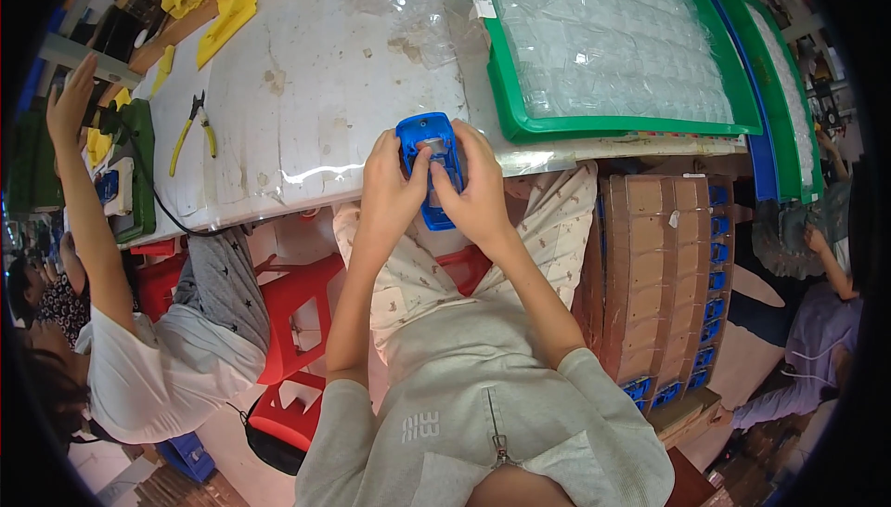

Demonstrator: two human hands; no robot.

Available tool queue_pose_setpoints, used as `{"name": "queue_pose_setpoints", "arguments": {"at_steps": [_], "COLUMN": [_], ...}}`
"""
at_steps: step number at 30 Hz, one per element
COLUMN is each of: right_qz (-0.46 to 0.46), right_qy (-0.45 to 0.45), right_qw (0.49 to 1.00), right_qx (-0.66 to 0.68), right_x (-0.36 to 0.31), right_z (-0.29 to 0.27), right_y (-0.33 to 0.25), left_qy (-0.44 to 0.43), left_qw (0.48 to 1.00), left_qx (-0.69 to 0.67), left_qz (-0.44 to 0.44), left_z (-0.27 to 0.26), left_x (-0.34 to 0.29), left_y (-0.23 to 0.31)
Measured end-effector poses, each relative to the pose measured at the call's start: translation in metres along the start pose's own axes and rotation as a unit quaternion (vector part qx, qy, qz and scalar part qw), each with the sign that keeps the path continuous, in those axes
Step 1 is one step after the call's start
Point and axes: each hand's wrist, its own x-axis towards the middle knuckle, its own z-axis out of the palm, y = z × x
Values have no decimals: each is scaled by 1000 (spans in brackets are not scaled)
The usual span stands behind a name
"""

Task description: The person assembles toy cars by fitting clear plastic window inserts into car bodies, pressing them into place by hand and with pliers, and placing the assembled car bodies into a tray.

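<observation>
Between my two hands I hold a blue plastic toy car body (427, 128), upright and just over the table's near edge. My left hand (390, 177) wraps its left side, and my right hand (476, 177) wraps its right side. Both thumbs press into the middle of the car body, covering part of a clear or greyish piece there. Fingers behind the body are hidden. Left of my hands, yellow-handled cutting pliers (193, 134) lie on the white-covered table (316, 71).
A green tray (631, 124) of clear plastic-wrapped pieces stands at the back right, another green tray (780, 89) beyond it. Below, a divided cardboard box (650, 275) holds several blue car bodies. Yellow pieces (227, 26) lie far left. A co-worker's arm (83, 182) rises at left.
</observation>
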Motion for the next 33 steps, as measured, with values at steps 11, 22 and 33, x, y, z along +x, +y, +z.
{"name": "queue_pose_setpoints", "arguments": {"at_steps": [11,22,33], "right_qz": [-5,-23,-31], "right_qy": [3,-9,-2], "right_qw": [1000,999,999], "right_qx": [-26,-36,-29], "right_x": [10,11,9], "right_z": [5,3,6], "right_y": [12,7,6], "left_qy": [62,-6,5], "left_qw": [995,999,998], "left_qx": [-63,-46,-62], "left_qz": [40,-26,-16], "left_z": [11,5,4], "left_x": [0,-2,-5], "left_y": [-6,-4,1]}}
